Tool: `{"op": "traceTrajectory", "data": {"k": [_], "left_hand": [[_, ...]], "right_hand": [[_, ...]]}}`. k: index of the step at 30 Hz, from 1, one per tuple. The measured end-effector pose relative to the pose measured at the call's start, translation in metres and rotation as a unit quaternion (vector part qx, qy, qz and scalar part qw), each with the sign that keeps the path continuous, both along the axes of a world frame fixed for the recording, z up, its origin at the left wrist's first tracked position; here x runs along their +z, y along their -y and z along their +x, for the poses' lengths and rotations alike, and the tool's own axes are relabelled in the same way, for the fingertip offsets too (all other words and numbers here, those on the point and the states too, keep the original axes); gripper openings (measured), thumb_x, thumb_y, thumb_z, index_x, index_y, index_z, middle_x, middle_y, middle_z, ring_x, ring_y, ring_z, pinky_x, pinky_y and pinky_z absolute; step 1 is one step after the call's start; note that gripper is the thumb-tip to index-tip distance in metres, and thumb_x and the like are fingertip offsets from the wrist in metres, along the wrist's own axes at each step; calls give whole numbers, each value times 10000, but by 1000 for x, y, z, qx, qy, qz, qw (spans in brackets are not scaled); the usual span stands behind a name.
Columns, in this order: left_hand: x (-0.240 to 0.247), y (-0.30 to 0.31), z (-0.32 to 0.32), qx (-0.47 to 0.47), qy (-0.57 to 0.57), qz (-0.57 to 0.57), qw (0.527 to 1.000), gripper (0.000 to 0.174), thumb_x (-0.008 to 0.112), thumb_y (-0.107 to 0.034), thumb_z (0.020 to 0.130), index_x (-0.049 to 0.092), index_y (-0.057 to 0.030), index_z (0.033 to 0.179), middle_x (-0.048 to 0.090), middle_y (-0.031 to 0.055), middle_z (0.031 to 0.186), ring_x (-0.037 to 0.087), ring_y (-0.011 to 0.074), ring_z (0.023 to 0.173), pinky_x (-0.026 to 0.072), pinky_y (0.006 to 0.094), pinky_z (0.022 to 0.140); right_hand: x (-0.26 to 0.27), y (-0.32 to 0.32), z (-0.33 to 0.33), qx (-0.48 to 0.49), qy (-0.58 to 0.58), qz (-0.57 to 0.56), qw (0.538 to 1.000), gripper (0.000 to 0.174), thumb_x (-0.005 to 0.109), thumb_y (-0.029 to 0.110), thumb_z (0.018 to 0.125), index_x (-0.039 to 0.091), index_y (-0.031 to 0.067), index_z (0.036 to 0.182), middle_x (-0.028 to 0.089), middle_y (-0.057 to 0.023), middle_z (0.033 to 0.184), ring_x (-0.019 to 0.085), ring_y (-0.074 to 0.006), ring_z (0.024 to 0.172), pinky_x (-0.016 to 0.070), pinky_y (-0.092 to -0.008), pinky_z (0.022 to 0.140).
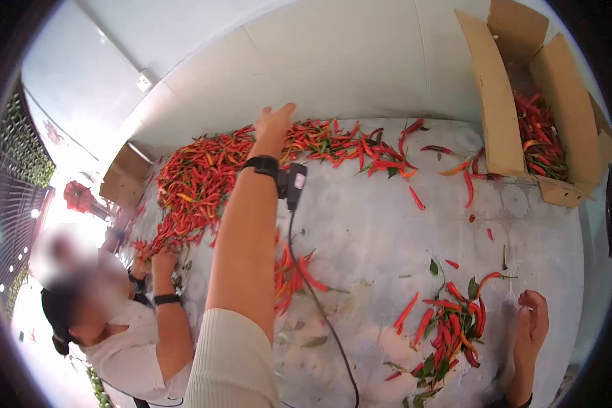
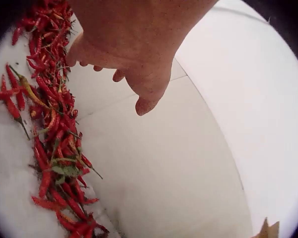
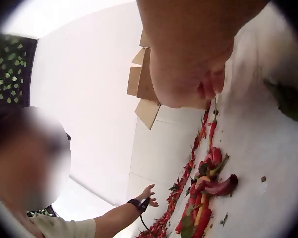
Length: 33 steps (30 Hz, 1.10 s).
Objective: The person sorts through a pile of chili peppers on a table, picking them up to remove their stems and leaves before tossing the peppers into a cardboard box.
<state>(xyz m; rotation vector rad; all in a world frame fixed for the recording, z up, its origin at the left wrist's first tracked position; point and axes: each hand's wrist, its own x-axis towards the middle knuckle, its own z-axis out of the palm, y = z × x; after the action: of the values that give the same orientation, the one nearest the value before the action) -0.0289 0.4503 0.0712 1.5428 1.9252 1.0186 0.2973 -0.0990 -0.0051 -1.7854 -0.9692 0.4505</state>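
Observation:
My left hand reaches out past the long heap of red chili peppers along the wall. Its thumb and fingers are apart, and nothing shows in its grasp. In the left wrist view that hand hangs over the wall side of the peppers. Near the front right of the table is my right hand, its fingers loosely bent and no pepper visible in them. Just left of it lies a small pile of chilies with green leaves. In the right wrist view the palm and some fingers are partly hidden.
A cardboard box with chilies inside stands at the back right. Another carton is at the far left. Another person works at the heap's left end. A cable runs down from my left wrist, passing a smaller chili group.

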Motion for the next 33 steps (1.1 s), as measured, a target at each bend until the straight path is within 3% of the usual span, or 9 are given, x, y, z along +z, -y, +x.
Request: {"op": "traceTrajectory", "data": {"k": [4,6,9,15,18,19,25,28,33], "left_hand": [[-66,-131,-66,-69,-289,32,954,944,596,-679,656,374,-130,1391,354,247,1394,391,374,1266,355,442,1019],[-96,-158,-68,-93,-328,35,940,985,577,-721,644,360,-128,1399,352,246,1396,376,378,1277,347,446,1023],[-74,-98,-31,-112,-125,-7,986,1070,555,-790,601,378,-85,1387,419,242,1352,375,382,1278,334,446,1029],[-91,-106,-24,-230,-198,-66,951,959,682,-683,590,509,-38,1279,517,241,1255,498,327,1179,391,398,988],[-55,-18,1,-226,-62,-117,965,855,738,-612,569,586,-30,1177,607,213,1120,623,289,969,485,371,862],[-90,-72,-11,-247,-184,-53,950,738,760,-542,566,636,-20,1073,661,171,982,651,247,828,520,346,788],[-58,43,33,-188,-271,-71,941,726,735,-483,565,581,-191,1212,376,193,1374,404,400,1237,404,511,970],[-58,81,51,-213,-239,-56,946,740,734,-518,555,580,-222,1215,331,174,1412,361,413,1254,377,543,974],[-51,158,74,-209,-204,-31,956,701,744,-497,568,597,-216,1194,329,165,1414,339,419,1260,368,535,985]], "right_hand": [[-3,-1,-5,-12,-30,11,999,325,525,205,908,509,-10,1152,538,-87,1046,514,-160,952,396,-292,869],[-3,-1,-7,-22,-55,7,998,334,528,216,907,505,-8,1155,536,-81,1042,512,-156,957,395,-290,867],[-6,2,-9,-51,-44,-27,997,351,530,236,909,497,-5,1162,531,-77,1043,507,-153,969,395,-288,864],[-17,14,-1,-42,-39,-64,996,382,512,261,922,486,-7,1192,527,-81,1083,504,-167,997,408,-298,864],[-25,20,3,-45,-16,-64,997,415,511,271,922,471,-7,1228,518,-88,1122,500,-182,993,410,-296,850],[-20,12,0,-21,8,-57,998,398,537,265,918,496,-22,1192,545,-112,1096,541,-202,972,441,-307,841],[-6,-2,-8,36,24,-16,999,363,591,240,909,536,-38,1136,618,-155,1003,603,-222,895,491,-314,790],[58,-47,-60,94,326,-368,866,331,561,221,921,542,-44,1119,628,-165,985,616,-217,827,491,-317,766],[-21,-7,-13,101,455,-76,881,423,614,432,816,609,35,964,622,-133,914,616,-279,848,498,-395,794]]}}
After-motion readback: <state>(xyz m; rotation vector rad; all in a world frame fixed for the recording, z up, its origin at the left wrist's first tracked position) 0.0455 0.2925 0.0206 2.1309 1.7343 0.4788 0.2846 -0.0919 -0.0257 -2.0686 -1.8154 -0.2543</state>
